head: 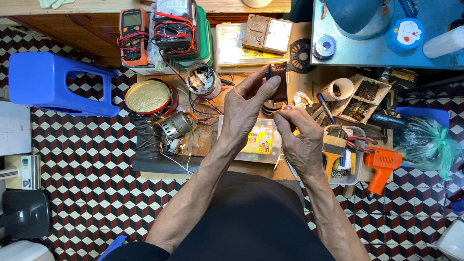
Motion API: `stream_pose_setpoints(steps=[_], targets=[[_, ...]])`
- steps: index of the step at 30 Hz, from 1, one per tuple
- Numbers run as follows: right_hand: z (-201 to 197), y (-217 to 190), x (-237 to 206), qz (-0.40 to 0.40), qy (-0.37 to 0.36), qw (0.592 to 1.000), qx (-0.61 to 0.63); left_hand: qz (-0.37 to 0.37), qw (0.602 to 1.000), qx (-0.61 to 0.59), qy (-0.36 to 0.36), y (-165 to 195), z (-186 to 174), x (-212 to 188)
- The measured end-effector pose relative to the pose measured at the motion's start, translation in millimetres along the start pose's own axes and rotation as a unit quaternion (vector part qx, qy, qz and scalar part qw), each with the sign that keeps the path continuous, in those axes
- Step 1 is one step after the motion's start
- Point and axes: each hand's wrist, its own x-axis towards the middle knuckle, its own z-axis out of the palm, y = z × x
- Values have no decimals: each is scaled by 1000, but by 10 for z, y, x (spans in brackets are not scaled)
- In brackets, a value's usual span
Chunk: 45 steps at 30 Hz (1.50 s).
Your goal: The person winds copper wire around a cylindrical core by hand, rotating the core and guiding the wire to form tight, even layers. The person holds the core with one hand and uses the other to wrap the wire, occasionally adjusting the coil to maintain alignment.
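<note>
My left hand (pixel 244 108) holds a small dark brown part (pixel 279 83) above the workbench (pixel 203 140), fingers clamped on it. My right hand (pixel 302 140) is closed around a thin tool with a purple tip (pixel 288 108), just under the part. Nearby stand a tin can (pixel 203 79), a small motor (pixel 177 124) and an orange drill (pixel 384 164).

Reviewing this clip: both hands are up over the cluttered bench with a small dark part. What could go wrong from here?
The left hand pinches the small dark part only at its fingertips; it could slip into the clutter below. The right hand works a thin tool close to those fingers, so a slip might jab them. The open can beside the left hand could be knocked over.
</note>
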Motion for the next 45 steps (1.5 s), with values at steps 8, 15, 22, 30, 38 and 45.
stream_pose_setpoints(steps=[8, 15, 22, 30, 38, 45], targets=[[-21, -35, -25, 5, 2, 1000, 0, 1, 1000, 10, -9, 18, 0, 12], [-56, -27, 6, -2, 0, 999, -32, 4, 1000, 14, -21, 14, 23, 45], [-73, -90, 50, 2, 15, 1000, -17, 4, 999, 32, -8, -13, 51, 55], [-350, -128, 181, -53, -4, 998, -38, 5, 989, 142, -46, -202, -61, 4], [-463, -36, 608, -196, -46, 971, -130, -74, 991, 31, -103, -349, -208, -210], [-374, 71, 662, -182, -34, 971, -148, -83, 990, 43, -109, -351, -237, -251]])
